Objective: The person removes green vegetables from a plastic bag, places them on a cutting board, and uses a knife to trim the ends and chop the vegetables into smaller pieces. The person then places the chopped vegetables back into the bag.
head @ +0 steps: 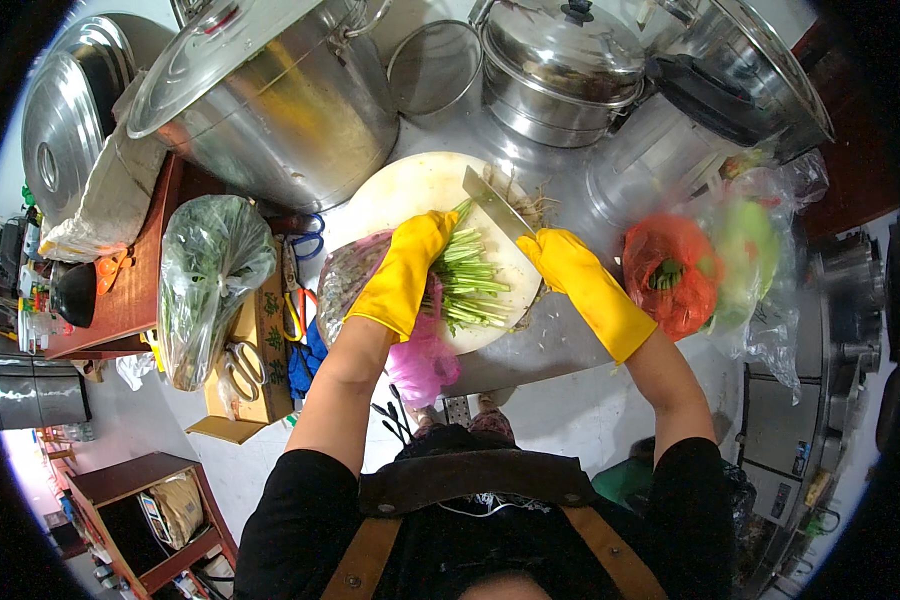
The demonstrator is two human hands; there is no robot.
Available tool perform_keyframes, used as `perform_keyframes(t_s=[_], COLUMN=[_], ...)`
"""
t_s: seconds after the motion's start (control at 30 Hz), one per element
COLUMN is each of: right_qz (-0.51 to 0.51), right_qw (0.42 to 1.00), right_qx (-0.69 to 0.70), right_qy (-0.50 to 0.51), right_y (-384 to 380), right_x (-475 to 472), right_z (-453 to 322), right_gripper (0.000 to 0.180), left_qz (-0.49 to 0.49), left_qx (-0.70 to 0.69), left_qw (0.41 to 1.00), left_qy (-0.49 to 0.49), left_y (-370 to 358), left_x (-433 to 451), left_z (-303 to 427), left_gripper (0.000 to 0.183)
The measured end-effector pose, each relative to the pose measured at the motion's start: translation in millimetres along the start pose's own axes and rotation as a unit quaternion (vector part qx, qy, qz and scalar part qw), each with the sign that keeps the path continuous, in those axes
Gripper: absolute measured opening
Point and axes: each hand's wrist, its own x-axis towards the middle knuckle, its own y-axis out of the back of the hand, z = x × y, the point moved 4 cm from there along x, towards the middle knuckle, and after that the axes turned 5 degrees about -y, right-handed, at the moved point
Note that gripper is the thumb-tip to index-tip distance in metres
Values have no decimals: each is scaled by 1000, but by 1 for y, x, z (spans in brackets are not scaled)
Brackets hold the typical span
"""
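Observation:
Both hands wear yellow rubber gloves. My right hand [551, 255] grips the handle end of a kitchen cleaver [497, 201], whose blade points up and left over the round cutting board [397, 180]. Green leafy-vegetable stems [472, 289] lie fanned on the board, and my left hand [420, 247] is closed on stems at the top of the bunch. The leaves rest in a clear and pink plastic bag [424, 356] under and beside my left forearm. Cut roots [529, 202] lie at the board's upper right, just beyond the blade.
A big steel stockpot [292, 112], a sieve [436, 67] and a lidded steamer [562, 67] stand behind the board. An orange plastic bag [671, 277] sits right. Left are bagged greens [214, 277], scissors [244, 371] and a cardboard box [259, 397].

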Motion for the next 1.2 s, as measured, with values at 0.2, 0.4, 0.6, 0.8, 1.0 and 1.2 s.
perform_keyframes(t_s=[0.2,0.4,0.6,0.8,1.0,1.2], right_qz=[-120,-127,-51,-65,-14,186], right_qw=[991,984,996,977,939,977], right_qx=[24,84,41,149,232,-98], right_qy=[-54,-88,-69,-139,-252,-31], right_y=[11,11,-31,-28,-37,-33], right_x=[5,13,45,23,-25,11], right_z=[-22,-22,-38,-37,50,43], right_gripper=[50,50,52,50,47,35], left_qz=[-38,-56,-45,4,40,100], left_qx=[18,61,91,77,52,-3], left_qw=[999,996,994,997,998,990], left_qy=[-19,-23,-30,-2,-11,-104], left_y=[-5,-11,3,3,9,47], left_x=[9,13,0,-17,-22,-44], left_z=[-12,-8,13,3,5,15], left_gripper=[58,60,61,56,52,46])
